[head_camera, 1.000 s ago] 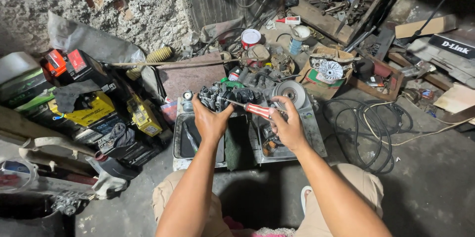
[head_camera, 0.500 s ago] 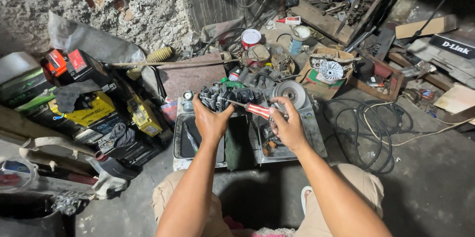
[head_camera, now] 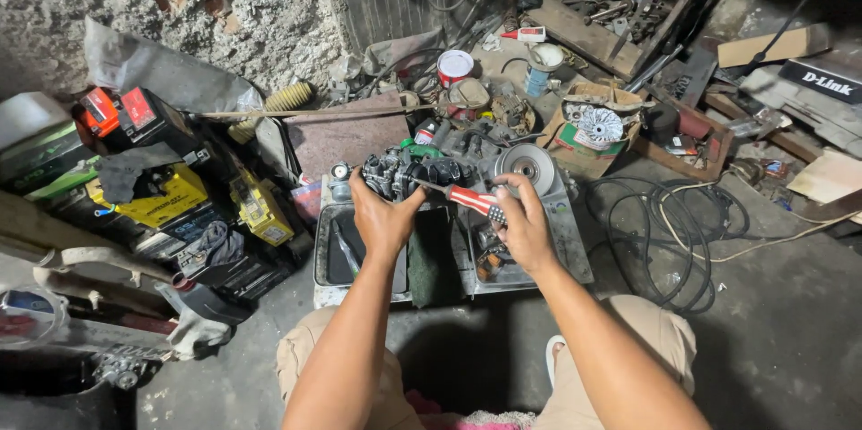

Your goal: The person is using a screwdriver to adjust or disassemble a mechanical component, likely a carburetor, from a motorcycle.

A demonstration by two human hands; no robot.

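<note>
On the concrete floor of a cluttered workshop, head view: a person crouches over two shallow grey metal trays (head_camera: 564, 241) set side by side. The left hand (head_camera: 382, 215) is clamped around the near side of a dark, greasy cast-metal engine assembly (head_camera: 409, 174) that sits at the far edge of the trays, thumb and fingers wrapped on its body. The right hand (head_camera: 521, 219) is closed on the red-and-white striped handle of a screwdriver (head_camera: 467, 198), whose thin shaft runs leftward and meets the assembly; whether the tip is seated in a screw cannot be told. Just right of the assembly stands a round silver pulley disc (head_camera: 525, 163), close to the right hand's fingertips. A folded dark green cloth (head_camera: 433, 255) lies between the two trays. To the left, well apart from the hands, stacked yellow and black batteries (head_camera: 166, 201) lean against one another; to the right, coiled black cable (head_camera: 669, 223) lies on the floor.
</note>
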